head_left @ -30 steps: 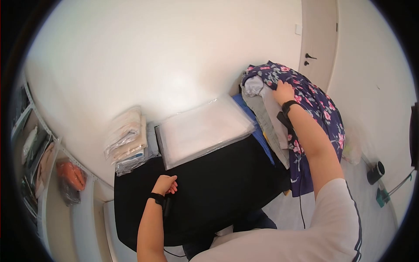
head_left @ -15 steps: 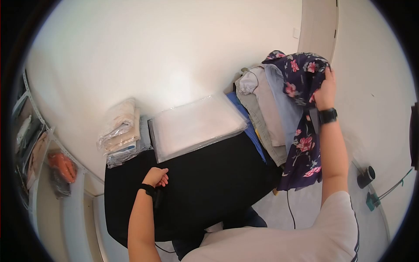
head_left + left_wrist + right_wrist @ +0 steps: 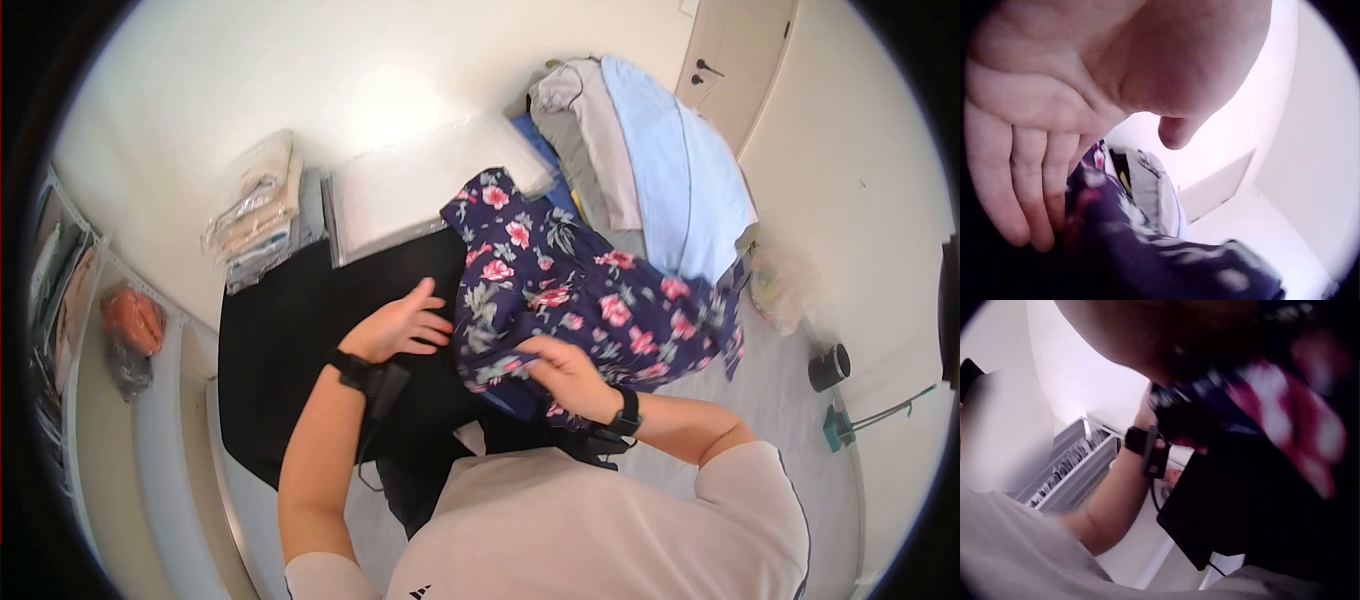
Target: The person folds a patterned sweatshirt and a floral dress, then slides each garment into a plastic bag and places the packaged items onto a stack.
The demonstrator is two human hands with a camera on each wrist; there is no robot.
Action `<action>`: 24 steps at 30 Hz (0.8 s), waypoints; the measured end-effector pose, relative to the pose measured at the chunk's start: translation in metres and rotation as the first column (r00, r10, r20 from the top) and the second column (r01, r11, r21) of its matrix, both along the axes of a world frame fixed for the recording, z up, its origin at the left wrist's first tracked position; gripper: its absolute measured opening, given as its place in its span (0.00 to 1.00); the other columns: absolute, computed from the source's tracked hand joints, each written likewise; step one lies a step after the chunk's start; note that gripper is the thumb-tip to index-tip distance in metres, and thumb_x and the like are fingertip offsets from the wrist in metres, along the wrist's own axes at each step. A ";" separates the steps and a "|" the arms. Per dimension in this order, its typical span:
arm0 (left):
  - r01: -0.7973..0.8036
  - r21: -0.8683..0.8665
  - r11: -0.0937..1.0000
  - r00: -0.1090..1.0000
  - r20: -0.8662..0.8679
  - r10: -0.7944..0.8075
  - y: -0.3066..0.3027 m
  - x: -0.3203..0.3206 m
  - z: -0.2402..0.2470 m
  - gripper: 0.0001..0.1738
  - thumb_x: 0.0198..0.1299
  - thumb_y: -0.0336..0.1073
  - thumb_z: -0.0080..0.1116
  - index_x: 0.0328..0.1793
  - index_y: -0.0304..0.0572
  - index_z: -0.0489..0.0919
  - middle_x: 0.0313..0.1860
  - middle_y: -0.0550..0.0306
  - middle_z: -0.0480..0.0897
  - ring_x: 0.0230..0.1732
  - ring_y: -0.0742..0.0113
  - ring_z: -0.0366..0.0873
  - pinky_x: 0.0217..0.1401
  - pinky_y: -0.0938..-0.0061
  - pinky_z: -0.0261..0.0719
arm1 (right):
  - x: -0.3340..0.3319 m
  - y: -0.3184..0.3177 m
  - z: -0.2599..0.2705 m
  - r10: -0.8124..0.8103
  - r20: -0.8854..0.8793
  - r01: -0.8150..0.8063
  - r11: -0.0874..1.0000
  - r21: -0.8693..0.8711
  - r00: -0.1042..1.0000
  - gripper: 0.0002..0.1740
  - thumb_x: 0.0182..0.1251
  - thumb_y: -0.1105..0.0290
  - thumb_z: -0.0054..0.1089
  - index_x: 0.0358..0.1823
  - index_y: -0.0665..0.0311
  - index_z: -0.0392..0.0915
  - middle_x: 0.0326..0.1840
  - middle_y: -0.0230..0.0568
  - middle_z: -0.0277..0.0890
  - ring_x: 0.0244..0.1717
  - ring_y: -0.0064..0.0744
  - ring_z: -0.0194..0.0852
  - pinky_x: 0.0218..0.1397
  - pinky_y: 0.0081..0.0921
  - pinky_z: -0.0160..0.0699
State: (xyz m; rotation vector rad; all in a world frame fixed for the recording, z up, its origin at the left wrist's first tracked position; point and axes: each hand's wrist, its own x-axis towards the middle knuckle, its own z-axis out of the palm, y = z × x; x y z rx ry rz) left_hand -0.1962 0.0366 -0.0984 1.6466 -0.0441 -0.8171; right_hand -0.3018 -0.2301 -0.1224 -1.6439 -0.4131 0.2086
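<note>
A navy garment with pink flowers (image 3: 610,305) lies across the right part of the black-covered table (image 3: 290,350), partly over the clear plastic bags. My right hand (image 3: 575,380) pinches its near edge between thumb and fingers. Just left of the garment, my left hand (image 3: 400,325) is held with fingers extended and holds nothing. In the left wrist view the left hand (image 3: 1054,106) shows its palm and straight fingers beside the blurred floral cloth (image 3: 1147,256). The right wrist view has floral cloth (image 3: 1291,419) close up, with the right hand dark at the top.
Flat clear bags (image 3: 420,185) lie at the table's back, with bagged folded clothes (image 3: 265,210) to their left. Light blue, grey and other garments (image 3: 670,160) are heaped at the back right. Shelves (image 3: 120,300) stand at left; a black bin (image 3: 828,368) is on the floor at right.
My right hand has brought the floral garment off the heap and leftward onto the table, uncovering the light blue garment. The left hand's fingers have opened out.
</note>
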 end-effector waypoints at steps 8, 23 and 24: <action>-0.070 0.284 0.956 0.854 0.512 -0.089 -0.047 -0.019 -0.042 0.31 0.52 0.39 0.67 0.59 0.29 0.70 0.43 0.43 0.82 0.46 0.58 0.81 0.49 0.69 0.76 | 0.053 -0.006 0.022 0.667 -0.114 -0.643 0.637 -0.425 0.736 0.16 0.63 0.70 0.61 0.52 0.66 0.78 0.49 0.41 0.80 0.47 0.30 0.77 0.52 0.25 0.75; -0.252 0.431 0.866 0.693 0.705 -0.150 -0.061 -0.039 -0.047 0.27 0.50 0.33 0.60 0.59 0.36 0.72 0.45 0.40 0.81 0.49 0.45 0.79 0.51 0.61 0.76 | 0.229 -0.044 0.009 0.108 0.257 0.212 0.316 -0.925 0.960 0.37 0.42 0.63 0.74 0.58 0.65 0.74 0.54 0.52 0.77 0.57 0.51 0.73 0.60 0.37 0.71; -0.271 0.427 0.863 0.674 0.724 -0.146 -0.062 -0.039 -0.047 0.27 0.50 0.33 0.60 0.58 0.36 0.72 0.44 0.40 0.82 0.49 0.46 0.79 0.51 0.61 0.76 | 0.223 -0.046 0.009 0.107 0.255 0.210 0.316 -0.925 0.961 0.37 0.42 0.63 0.74 0.58 0.65 0.74 0.54 0.52 0.77 0.57 0.51 0.73 0.60 0.37 0.71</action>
